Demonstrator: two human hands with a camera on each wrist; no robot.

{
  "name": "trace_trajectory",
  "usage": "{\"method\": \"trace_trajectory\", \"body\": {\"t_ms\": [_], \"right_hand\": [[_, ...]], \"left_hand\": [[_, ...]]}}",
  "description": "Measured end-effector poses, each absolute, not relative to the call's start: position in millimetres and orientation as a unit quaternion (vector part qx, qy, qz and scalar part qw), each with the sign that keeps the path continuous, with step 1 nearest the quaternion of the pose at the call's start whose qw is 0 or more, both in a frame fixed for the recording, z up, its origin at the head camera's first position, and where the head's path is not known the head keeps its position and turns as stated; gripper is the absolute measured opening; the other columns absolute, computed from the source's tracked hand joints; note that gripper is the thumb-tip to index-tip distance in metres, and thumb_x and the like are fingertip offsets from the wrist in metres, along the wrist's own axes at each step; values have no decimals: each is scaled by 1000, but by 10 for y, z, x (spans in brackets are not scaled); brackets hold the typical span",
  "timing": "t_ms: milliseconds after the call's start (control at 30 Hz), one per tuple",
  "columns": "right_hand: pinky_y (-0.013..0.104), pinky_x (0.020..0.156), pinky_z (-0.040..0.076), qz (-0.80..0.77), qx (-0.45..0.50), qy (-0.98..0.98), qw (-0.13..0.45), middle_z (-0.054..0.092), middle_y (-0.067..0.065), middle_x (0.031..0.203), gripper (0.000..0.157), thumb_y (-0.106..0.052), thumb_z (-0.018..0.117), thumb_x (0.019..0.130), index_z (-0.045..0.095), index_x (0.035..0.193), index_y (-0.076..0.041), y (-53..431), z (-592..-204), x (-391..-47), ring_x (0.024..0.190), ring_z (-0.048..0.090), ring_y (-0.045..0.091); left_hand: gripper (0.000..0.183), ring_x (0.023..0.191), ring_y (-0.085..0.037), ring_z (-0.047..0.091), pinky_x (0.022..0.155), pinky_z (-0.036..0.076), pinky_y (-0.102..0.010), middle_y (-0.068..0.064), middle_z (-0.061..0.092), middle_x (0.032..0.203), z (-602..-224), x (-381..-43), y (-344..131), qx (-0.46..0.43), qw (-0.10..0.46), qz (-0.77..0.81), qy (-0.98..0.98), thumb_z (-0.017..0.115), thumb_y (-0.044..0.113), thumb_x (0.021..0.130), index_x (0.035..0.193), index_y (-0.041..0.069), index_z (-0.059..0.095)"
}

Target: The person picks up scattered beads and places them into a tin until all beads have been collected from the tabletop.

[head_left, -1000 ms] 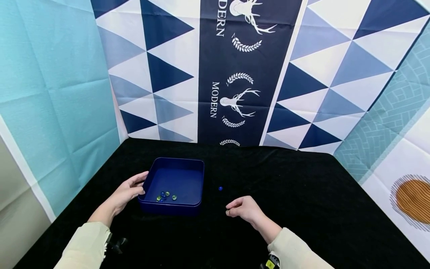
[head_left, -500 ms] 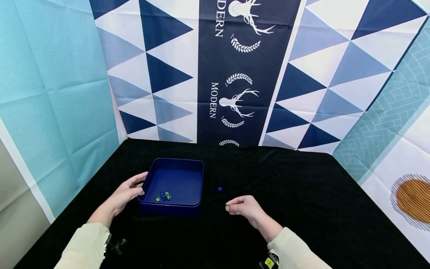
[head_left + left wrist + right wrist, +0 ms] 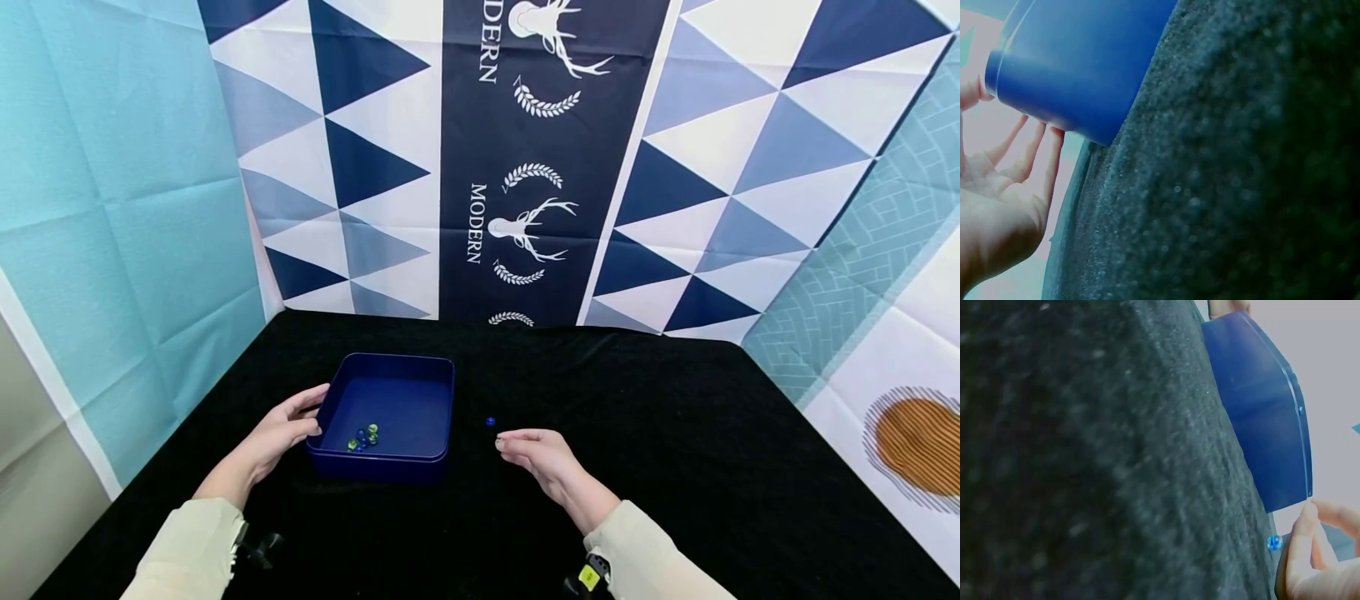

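A square navy-blue open box stands on the black cloth. My left hand grips its left wall, with the thumb at the rim and the fingers against the outside. Inside the box, several green and blue glass marbles lie bunched near the front wall. Right of the box, one blue marble lies on the cloth. Just in front of that marble is my right hand. It pinches a small greenish marble between thumb and fingertips, mostly hidden. In the right wrist view, the blue marble sits beside the fingers.
Black cloth covers the table. Behind it hangs a curtain with triangles and deer prints. A light-blue curtain closes off the left side, and another patterned curtain hangs on the right.
A green marble in the box has rolled left to join the others. My right hand has risen slightly and moved a little left, closer to the blue marble. My left hand stays on the box.
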State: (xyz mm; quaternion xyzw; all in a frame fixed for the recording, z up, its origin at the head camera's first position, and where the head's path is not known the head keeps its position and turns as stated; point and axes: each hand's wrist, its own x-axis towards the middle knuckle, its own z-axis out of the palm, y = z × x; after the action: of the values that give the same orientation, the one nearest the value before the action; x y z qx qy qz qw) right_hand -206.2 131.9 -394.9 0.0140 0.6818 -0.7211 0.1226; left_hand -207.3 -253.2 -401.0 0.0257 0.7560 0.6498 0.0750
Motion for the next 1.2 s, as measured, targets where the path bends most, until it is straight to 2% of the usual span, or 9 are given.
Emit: {"method": "trace_trajectory", "body": {"t_ms": [300,600,1200], "right_hand": [[28,76,50,-733,24,672,100,67,10,91,26,7,64,78,60,101,18,1199,-3900,-2100,77,63,14],[28,75,50,-736,33,670,90,67,9,85,25,7,65,77,62,100,17,1078,-3859,-2154,75,63,14],[30,77,50,-742,8,664,90,68,9,85,26,8,65,78,61,102,18,814,-3741,-2282,73,63,13]], "left_hand": [[72,125,-34,31,89,37,-33,-24,23,146,-3996,-2068,-2529,24,78,648,757,52,-1,81,147,4,23],[71,122,-33,34,84,39,-28,-24,25,145,-3997,-2078,-2543,28,73,648,758,51,-2,80,146,3,24],[72,124,-34,32,86,39,-30,-24,23,146,-3998,-2072,-2544,27,78,651,754,52,-1,81,147,4,23]]}}
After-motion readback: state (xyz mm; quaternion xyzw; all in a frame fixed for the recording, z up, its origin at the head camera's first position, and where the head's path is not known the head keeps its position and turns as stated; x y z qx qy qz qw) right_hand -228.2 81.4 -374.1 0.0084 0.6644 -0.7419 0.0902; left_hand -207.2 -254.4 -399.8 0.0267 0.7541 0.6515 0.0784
